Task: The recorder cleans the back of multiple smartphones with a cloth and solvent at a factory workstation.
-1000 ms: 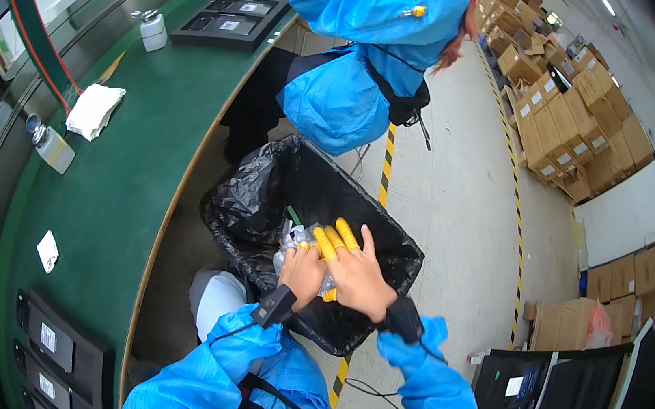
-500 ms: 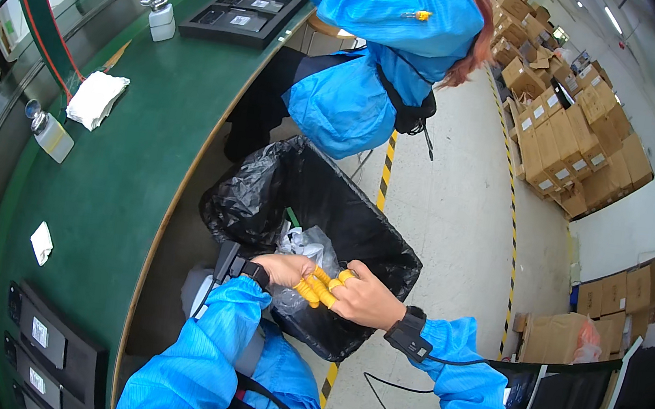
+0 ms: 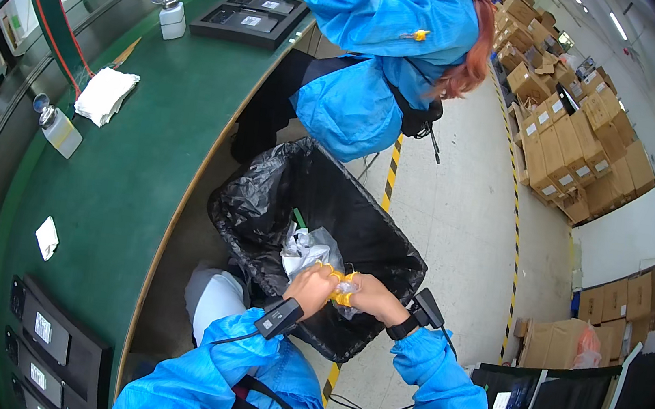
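Swung round at the wrists, the left hand (image 3: 308, 292) and right hand (image 3: 375, 299) bunch fingers (image 3: 333, 274) together, hold unclear; yellow ribbed rubber finger cots (image 3: 344, 299) on them could, tugged loose, drop into the black plastic-lined bin (image 3: 246, 203) beneath.

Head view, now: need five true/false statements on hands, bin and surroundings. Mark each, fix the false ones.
1. The left hand and right hand are close together over the black-lined bin. True.
2. The fingers wear blue covers. False: the finger covers are yellow.
3. A green bench stands left of the bin. True.
4. The bin has nothing in it. False: pale crumpled material shows inside.
5. Stacked cardboard boxes appear at upper right. True.
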A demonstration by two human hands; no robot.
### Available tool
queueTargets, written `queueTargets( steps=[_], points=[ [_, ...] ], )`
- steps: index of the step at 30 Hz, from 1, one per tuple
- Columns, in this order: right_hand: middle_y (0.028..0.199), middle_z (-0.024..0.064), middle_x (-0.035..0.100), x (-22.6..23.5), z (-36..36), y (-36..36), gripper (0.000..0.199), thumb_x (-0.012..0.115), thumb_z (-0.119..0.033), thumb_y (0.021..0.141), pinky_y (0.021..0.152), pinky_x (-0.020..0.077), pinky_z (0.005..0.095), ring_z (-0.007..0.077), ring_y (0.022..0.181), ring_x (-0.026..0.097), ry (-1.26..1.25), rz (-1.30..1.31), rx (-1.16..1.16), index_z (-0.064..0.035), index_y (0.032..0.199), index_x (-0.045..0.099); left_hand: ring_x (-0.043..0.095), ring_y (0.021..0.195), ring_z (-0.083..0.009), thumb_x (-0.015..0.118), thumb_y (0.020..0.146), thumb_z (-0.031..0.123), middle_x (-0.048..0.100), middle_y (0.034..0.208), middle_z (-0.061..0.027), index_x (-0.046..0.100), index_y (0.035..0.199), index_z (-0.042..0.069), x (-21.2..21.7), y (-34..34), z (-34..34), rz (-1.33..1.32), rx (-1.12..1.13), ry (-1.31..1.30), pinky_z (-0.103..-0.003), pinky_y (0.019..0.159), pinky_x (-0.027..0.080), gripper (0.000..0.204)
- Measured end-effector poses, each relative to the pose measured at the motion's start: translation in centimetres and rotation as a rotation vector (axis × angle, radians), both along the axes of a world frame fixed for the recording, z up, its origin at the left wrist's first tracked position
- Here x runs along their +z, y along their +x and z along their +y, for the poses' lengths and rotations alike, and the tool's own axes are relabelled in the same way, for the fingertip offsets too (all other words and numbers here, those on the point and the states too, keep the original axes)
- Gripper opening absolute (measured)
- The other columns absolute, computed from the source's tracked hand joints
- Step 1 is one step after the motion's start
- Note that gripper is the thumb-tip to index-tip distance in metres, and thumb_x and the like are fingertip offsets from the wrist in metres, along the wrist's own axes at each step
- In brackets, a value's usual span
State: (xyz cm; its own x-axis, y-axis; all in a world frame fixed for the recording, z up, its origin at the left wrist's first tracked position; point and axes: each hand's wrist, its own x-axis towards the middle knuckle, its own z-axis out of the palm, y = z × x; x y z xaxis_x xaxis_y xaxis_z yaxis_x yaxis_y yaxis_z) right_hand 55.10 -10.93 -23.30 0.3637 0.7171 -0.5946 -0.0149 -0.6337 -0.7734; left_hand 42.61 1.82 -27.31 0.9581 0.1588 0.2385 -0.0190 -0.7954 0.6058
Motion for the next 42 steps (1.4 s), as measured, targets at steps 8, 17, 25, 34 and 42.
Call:
queueTargets(
  steps=[8,17,25,34,42],
  points=[
    [0.087,0.0083,0.064,1.1,-0.9,-3.9,0.019,0.057,-0.013,0.091,0.066,0.0525,0.0366,0.0216,0.077,0.064,0.124,0.027,0.049,-0.0021,0.107,0.057,0.061,0.087,-0.0324,0.059,0.069,-0.006,0.06,0.087,-0.0168,0.069,0.088,0.002,0.9,0.2,2.4,-0.117,0.132,-0.126,-0.039,0.074,0.051,0.023],
    [0.092,0.0049,0.058,-3.7,-0.7,-6.4,0.032,0.068,-0.023,0.087,0.073,0.045,0.0367,0.02,0.083,0.056,0.7,1.144,-0.066,-0.0052,0.111,0.056,0.062,0.096,-0.0148,0.063,0.083,-0.006,0.066,0.099,-0.0063,0.069,0.097,0.0,6.5,-0.9,2.7,-0.009,-0.181,-1.379,-0.028,0.084,0.05,0.017],
    [0.094,0.0054,0.068,1.4,3.2,2.2,0.019,0.069,-0.01,0.083,0.076,0.0487,0.0266,0.0088,0.086,0.06,0.42,0.055,0.499,0.0001,0.099,0.069,0.062,0.09,-0.0204,0.069,0.075,-0.002,0.065,0.095,-0.0077,0.07,0.088,0.003,8.3,-2.2,4.1,-0.164,-0.261,-0.717,-0.03,0.081,0.048,0.014],
    [0.088,0.0166,0.066,6.1,3.0,0.2,0.027,0.074,-0.005,0.069,0.071,0.0525,0.0341,0.0315,0.078,0.065,0.583,-0.814,0.319,0.0022,0.094,0.068,0.061,0.095,-0.0176,0.075,0.069,-0.005,0.057,0.106,-0.0115,0.066,0.09,-0.002,6.1,-1.8,3.3,-0.321,0.198,-0.962,-0.028,0.081,0.054,0.023],
    [0.096,0.0085,0.066,4.0,2.6,1.9,0.029,0.074,0.003,0.076,0.083,0.0521,0.0267,0.0147,0.091,0.064,0.365,0.047,0.138,0.0039,0.102,0.062,0.065,0.087,-0.0286,0.076,0.064,-0.003,0.062,0.098,-0.0169,0.066,0.089,-0.005,4.9,-1.6,3.3,-0.089,0.294,-0.62,-0.031,0.074,0.054,0.026]
  ],
)
